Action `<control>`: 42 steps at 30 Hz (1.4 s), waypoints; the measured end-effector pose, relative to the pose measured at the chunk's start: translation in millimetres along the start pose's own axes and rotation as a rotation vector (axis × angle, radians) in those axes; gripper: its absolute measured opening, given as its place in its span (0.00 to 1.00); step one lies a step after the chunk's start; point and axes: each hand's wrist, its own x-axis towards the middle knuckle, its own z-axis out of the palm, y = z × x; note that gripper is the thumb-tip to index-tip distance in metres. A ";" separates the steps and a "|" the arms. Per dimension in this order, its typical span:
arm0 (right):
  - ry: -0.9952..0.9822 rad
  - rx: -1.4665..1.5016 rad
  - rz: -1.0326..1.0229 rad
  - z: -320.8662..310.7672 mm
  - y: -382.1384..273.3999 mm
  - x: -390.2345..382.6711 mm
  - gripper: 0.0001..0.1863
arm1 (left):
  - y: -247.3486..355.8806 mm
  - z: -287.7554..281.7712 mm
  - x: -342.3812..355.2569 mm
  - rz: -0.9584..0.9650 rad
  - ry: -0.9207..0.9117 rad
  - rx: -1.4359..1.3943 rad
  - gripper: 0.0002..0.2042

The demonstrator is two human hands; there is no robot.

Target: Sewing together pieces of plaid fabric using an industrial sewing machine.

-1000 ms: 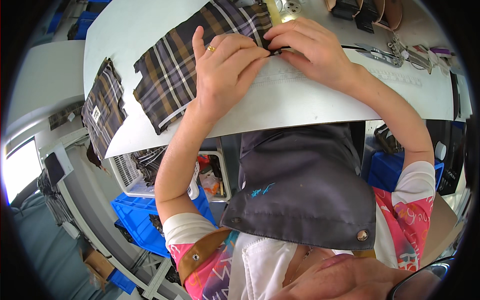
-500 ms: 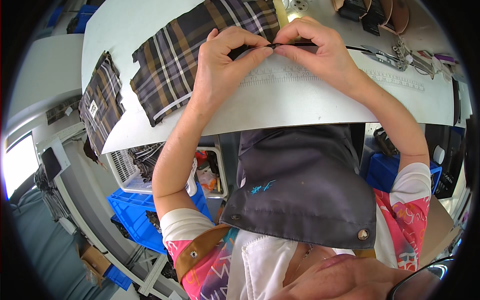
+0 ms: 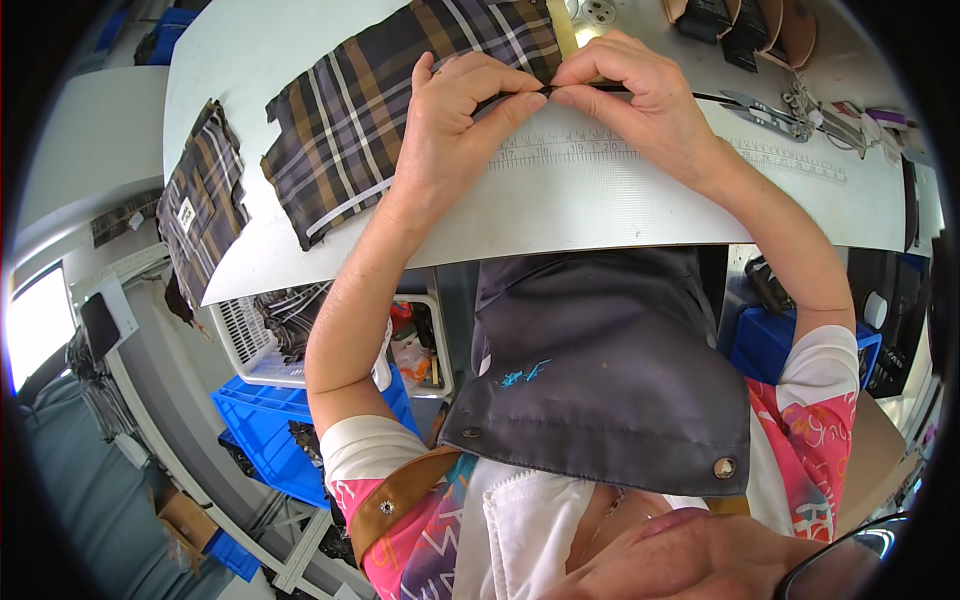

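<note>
Over the white table (image 3: 600, 215), my left hand (image 3: 445, 120) and my right hand (image 3: 650, 105) meet thumb to thumb, fingertips pinched on a thin black strip (image 3: 547, 90). The strip runs out past my right hand, but most of it between the fingers is hidden. Behind and left of my left hand lies a plaid fabric panel (image 3: 340, 120) in brown, black and white, with a pale band along its near edge. A clear ruler (image 3: 575, 150) with printed marks lies flat below my hands.
A smaller plaid piece (image 3: 205, 190) hangs over the table's left edge. Metal snips (image 3: 760, 112) lie at the right, near black and tan pieces (image 3: 745, 40). A white basket (image 3: 240, 345) and a blue crate (image 3: 260, 420) stand below the table at left.
My left hand has turned slightly and its fingers have drawn in closer to the right hand's. Both hands stay pinched in nearly the same place.
</note>
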 end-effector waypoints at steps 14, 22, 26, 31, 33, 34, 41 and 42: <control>0.015 -0.051 -0.118 -0.3 0.9 0.5 0.04 | 1.9 2.8 -0.2 0.091 0.075 0.096 0.03; -0.070 -0.248 -0.242 -6.5 1.7 -0.9 0.06 | 3.5 -3.0 0.4 0.132 0.013 0.160 0.02; -0.100 -0.415 -0.401 2.1 5.7 -13.5 0.09 | -4.1 -0.3 -2.0 0.307 -0.089 0.376 0.04; -0.198 -0.495 -0.363 -9.0 -0.4 -24.1 0.15 | -8.1 4.6 -3.7 0.424 -0.025 0.350 0.07; -0.208 -0.519 -0.338 -11.0 -1.8 -27.5 0.16 | -8.9 5.0 -5.0 0.428 -0.036 0.340 0.08; -0.209 -0.499 -0.332 -11.4 -1.3 -27.5 0.15 | -9.7 5.3 -5.5 0.428 -0.040 0.344 0.08; -0.127 -0.447 -0.252 -19.6 21.4 -11.7 0.14 | -11.3 4.9 -4.3 0.472 -0.051 0.369 0.10; -0.112 -0.485 -0.263 -22.2 26.9 -5.3 0.14 | -10.6 4.5 -3.7 0.477 -0.052 0.371 0.10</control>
